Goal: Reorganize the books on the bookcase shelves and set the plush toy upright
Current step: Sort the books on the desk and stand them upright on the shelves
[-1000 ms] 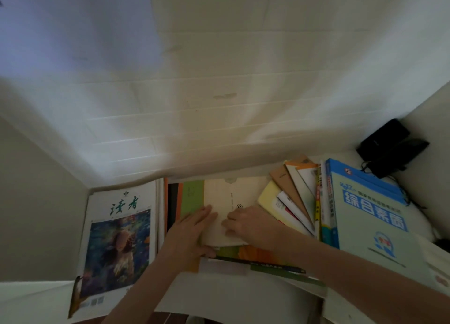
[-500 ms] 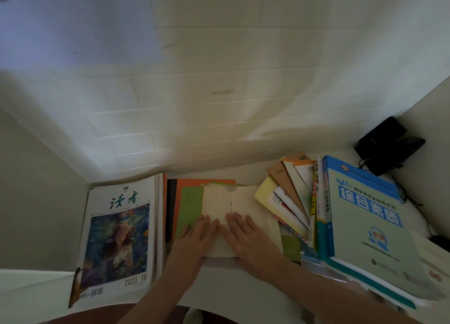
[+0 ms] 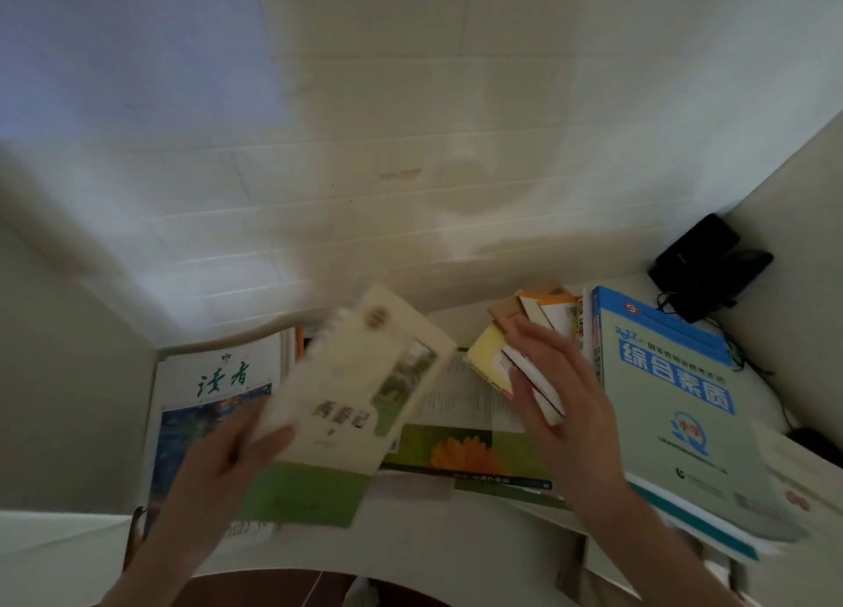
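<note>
**Handling.** The cream paperback (image 3: 360,378) looks thin and light. Its soft cover is likely to bend if carried by one corner, and the smooth jacket may slip. The safest hold is probably along the spine or lower edge, thumb on the front and fingers behind.

**Position.** The paperback is held tilted above the books lying flat mid-shelf (image 3: 433,556), between the magazine (image 3: 214,378) and the leaning books (image 3: 543,328).

**Grip.**
- The left grip (image 3: 228,465) grasps the lower left corner, thumb pressed on the front cover and fingers hidden behind.
- A green book (image 3: 301,492) shows directly beneath; it cannot be told whether the same grip carries it.
- The right grip (image 3: 565,406) is released, its fingers straight and spread against the leaning books, beside the blue workbook (image 3: 670,392)
</note>
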{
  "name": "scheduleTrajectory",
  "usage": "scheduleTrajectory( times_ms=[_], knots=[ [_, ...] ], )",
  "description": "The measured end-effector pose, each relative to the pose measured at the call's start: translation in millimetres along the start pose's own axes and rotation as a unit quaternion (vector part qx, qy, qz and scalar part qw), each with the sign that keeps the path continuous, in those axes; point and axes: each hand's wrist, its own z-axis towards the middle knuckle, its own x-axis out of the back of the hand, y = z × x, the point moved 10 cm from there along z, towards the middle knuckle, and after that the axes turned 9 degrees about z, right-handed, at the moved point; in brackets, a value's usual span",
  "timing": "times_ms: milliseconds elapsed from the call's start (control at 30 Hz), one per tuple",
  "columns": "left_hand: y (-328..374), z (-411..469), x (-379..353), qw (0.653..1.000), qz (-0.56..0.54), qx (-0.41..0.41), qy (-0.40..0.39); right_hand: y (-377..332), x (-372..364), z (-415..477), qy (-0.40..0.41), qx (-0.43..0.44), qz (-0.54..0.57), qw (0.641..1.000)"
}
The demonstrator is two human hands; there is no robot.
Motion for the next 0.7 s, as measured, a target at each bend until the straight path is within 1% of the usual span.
scheduleTrajectory(
  times_ms=[33, 67, 100, 133, 167, 200, 300, 367, 500, 567, 633, 700],
  knots=[
    [-4.9, -4.3, 7.7, 0.997, -0.067, 0.032, 0.025, 5.0, -10.4, -12.5, -0.021, -0.010, -0.013, 1.000],
    [-14.8, -5.7, 11.0, 0.990, -0.119, 0.058, 0.041, 11.8, -29.9, -27.4, -0.068, -0.008, -0.050, 0.996],
    [-20.4, -7.2, 11.7, 0.982, -0.160, 0.086, 0.055, 21.4, -54.8, -42.5, -0.136, -0.007, -0.107, 0.985],
    [-30.8, -7.3, 10.3, 0.974, -0.184, 0.111, 0.069, 35.5, -82.1, -59.8, -0.217, -0.011, -0.166, 0.962],
    [-37.1, -8.4, 5.3, 0.966, -0.206, 0.138, 0.075, 51.8, -106.5, -77.7, -0.297, -0.027, -0.210, 0.931],
    [-49.4, -7.7, -1.6, 0.959, -0.219, 0.164, 0.074, 67.1, -122.9, -91.6, -0.350, -0.042, -0.243, 0.903],
    [-77.3, -10.2, -22.6, 0.941, -0.234, 0.237, 0.057, 84.3, -133.4, -96.7, -0.399, -0.057, -0.307, 0.862],
    [-97.5, -12.8, -27.4, 0.933, -0.227, 0.274, 0.045, 79.8, -135.4, -90.9, -0.432, -0.038, -0.340, 0.835],
    [-121.8, -15.3, -17.4, 0.916, -0.222, 0.332, 0.036, 59.8, -130.2, -69.5, -0.531, 0.017, -0.309, 0.789],
    [-122.9, -12.6, -4.1, 0.915, -0.202, 0.349, 0.032, 39.7, -129.7, -53.2, -0.546, 0.038, -0.294, 0.784],
    [-118.4, -10.4, 13.5, 0.917, -0.176, 0.357, 0.020, 17.0, -130.6, -45.6, -0.565, 0.066, -0.289, 0.770],
    [-113.2, -4.5, 32.0, 0.925, -0.151, 0.347, 0.027, -11.4, -131.4, -37.9, -0.586, 0.103, -0.269, 0.757]
  ],
)
